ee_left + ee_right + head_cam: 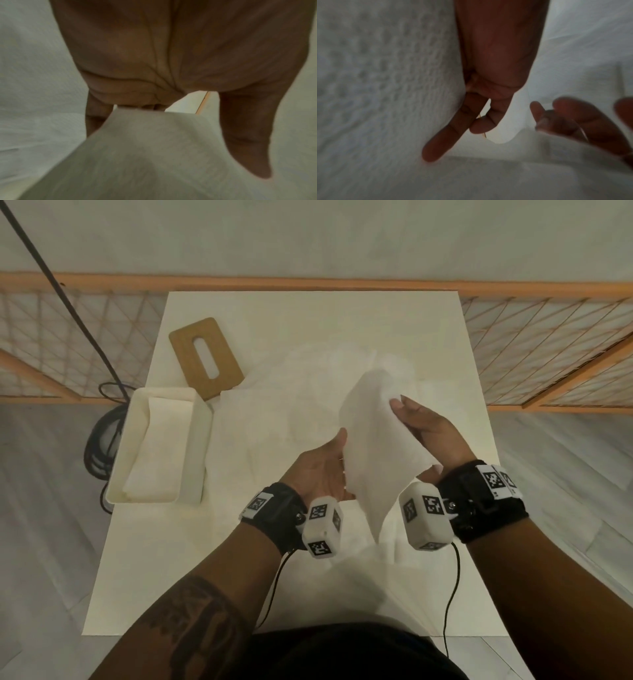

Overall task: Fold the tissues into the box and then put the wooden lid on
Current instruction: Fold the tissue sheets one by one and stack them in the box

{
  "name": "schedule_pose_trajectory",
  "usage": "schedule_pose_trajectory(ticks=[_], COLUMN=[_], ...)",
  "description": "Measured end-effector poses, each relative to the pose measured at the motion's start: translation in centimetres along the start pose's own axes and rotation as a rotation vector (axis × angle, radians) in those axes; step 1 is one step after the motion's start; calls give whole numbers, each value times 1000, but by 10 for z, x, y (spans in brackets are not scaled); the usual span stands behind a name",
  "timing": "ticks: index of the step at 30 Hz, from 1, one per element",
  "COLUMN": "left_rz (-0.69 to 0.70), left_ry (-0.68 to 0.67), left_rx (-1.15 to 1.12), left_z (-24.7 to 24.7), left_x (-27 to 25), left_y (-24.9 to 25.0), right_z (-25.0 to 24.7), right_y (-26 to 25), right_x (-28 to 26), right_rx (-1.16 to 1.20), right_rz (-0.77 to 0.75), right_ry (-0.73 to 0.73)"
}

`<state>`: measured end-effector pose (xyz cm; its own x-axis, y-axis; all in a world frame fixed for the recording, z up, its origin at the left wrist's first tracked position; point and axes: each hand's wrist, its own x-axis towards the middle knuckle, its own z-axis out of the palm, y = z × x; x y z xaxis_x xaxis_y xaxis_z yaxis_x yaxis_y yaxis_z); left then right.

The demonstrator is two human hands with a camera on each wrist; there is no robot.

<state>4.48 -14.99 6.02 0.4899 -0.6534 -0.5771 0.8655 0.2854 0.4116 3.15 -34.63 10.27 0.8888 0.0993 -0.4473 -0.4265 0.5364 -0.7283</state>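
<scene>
Tissue (371,440) hung in the air between your two hands, above the middle of the table (428,354), folded over on itself with its lower corner drooping toward you. Your left hand (320,470) had the sheet at its left edge; from the head view your thumb lay up along the paper, and in the left wrist view the tissue (154,155) ran across your palm with the fingers (97,119) curled behind it, so you were gripping it. Your right hand (428,433) held the right edge, fingertips pressed on the upper surface and thumb low near the bottom edge, pinching the sheet. The right wrist view was blurred, showing only your fingers (450,129) against the white paper.

More tissue lay spread flat on the table under your hands, hard to pick out against the pale surface. At the table's left edge the white box (202,446) stood open, with folded tissue (157,450) already lying inside it. The wooden lid (205,361) lay flat on the table just beyond the box, slot facing up, its near corner close to the box's far right corner.
</scene>
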Motion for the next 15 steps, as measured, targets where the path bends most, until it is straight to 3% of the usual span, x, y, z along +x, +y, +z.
schedule_pose_trajectory(ticks=[7,10,15], left_rz=[203,320,356], left_ry=[151,151,286], left_rx=[-25,-35,295], left_z=[-17,-28,-57], left_x=[-31,-47,-60], left_y=[12,32,61], right_z=[2,2,-1], right_y=[20,32,54], right_x=[1,2,13], right_rx=[96,115,-105], right_rz=[46,59,99], right_ry=[42,45,52])
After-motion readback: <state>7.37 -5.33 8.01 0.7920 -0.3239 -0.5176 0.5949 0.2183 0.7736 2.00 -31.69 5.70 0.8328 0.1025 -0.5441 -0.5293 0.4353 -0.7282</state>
